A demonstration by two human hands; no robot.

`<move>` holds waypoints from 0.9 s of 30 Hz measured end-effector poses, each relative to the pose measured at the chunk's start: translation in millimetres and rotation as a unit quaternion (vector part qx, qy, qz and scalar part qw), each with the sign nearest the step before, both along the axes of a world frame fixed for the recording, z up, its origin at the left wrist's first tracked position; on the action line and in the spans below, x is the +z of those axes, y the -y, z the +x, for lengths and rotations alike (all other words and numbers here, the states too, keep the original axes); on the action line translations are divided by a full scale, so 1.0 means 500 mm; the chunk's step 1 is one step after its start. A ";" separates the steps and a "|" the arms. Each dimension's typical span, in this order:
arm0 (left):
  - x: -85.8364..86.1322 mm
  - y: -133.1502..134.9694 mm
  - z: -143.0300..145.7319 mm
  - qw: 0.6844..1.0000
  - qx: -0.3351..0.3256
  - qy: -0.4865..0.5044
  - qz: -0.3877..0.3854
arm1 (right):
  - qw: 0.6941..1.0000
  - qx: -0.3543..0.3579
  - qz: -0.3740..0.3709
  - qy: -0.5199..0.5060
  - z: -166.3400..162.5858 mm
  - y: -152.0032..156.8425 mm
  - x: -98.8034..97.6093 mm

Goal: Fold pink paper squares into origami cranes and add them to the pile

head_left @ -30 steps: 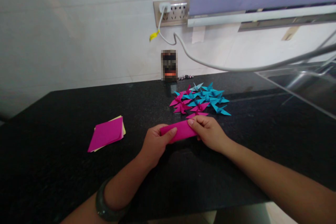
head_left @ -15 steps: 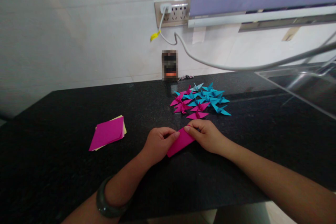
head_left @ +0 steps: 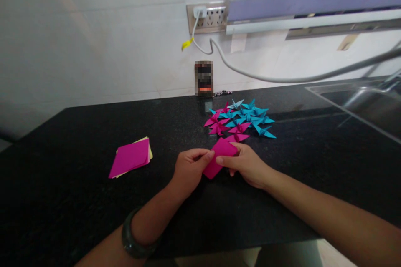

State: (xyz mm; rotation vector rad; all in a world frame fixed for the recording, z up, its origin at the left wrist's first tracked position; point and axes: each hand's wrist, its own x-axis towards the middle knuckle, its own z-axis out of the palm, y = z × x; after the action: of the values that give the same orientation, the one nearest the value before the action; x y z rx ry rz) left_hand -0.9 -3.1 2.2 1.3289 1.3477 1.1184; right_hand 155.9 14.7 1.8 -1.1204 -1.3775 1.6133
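Observation:
A folded piece of magenta origami paper (head_left: 222, 150) is held between my two hands above the dark counter. My left hand (head_left: 191, 171) pinches its left edge, thumb on top. From the right side, my right hand (head_left: 246, 162) grips it with the thumb laid across its face and the fingers behind. Just beyond the paper lies a cluster of folded paper cranes: magenta ones (head_left: 218, 127) on the left and front, blue ones (head_left: 250, 117) on the right, and a pale one (head_left: 236, 104) at the back.
A stack of square paper sheets (head_left: 131, 157), magenta on top with yellow beneath, lies at the left on the black counter (head_left: 78, 142). A pixelated upright object (head_left: 204, 78) leans on the wall. A cable (head_left: 266, 78) crosses toward the sink (head_left: 369, 100) at the right.
The magenta paper has been turned and tilted up, so its face now shows as a broader square. My right thumb has slid lower across it, while my left hand keeps its pinch.

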 end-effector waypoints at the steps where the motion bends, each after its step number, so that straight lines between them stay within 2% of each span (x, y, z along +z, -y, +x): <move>1: 0.000 0.002 0.003 1.000 -0.001 0.011 0.004 | 1.000 0.000 -0.004 -0.003 -0.003 0.002 -0.001; 4: -0.001 0.006 0.009 0.999 0.009 0.033 0.008 | 1.000 -0.010 -0.004 -0.008 -0.007 0.002 -0.004; 8: -0.003 0.002 0.008 0.996 0.063 0.066 -0.005 | 0.999 -0.043 -0.010 -0.008 -0.002 -0.005 -0.002; 11: -0.003 -0.002 0.006 0.992 0.080 0.098 -0.030 | 0.997 -0.072 -0.010 -0.015 0.000 -0.009 -0.001; 15: -0.001 -0.001 0.008 0.989 0.037 0.122 -0.068 | 0.993 -0.105 0.001 -0.056 0.001 -0.011 -0.004; 18: -0.004 0.000 0.009 0.992 -0.004 0.086 -0.090 | 0.993 -0.103 0.015 -0.061 0.006 -0.014 -0.007; 20: -0.008 -0.001 0.006 0.996 -0.002 0.053 -0.067 | 0.993 -0.087 0.077 -0.004 0.012 -0.016 -0.005; 22: -0.010 -0.004 0.000 1.000 0.013 0.021 -0.009 | 0.976 -0.057 0.190 0.089 0.019 -0.016 -0.002; 25: -0.007 -0.006 -0.011 0.991 -0.002 -0.094 0.093 | 0.903 0.016 0.378 0.204 0.027 -0.011 0.005; 27: -0.002 -0.004 -0.017 0.971 -0.043 -0.194 0.130 | 0.856 0.052 0.453 0.244 0.030 -0.006 0.009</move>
State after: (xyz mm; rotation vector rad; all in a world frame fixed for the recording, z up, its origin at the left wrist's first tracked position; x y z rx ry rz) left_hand -9.6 -0.9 1.0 1.8550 1.4352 1.0364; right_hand 170.8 17.5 6.4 -0.8662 -2.2163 0.5373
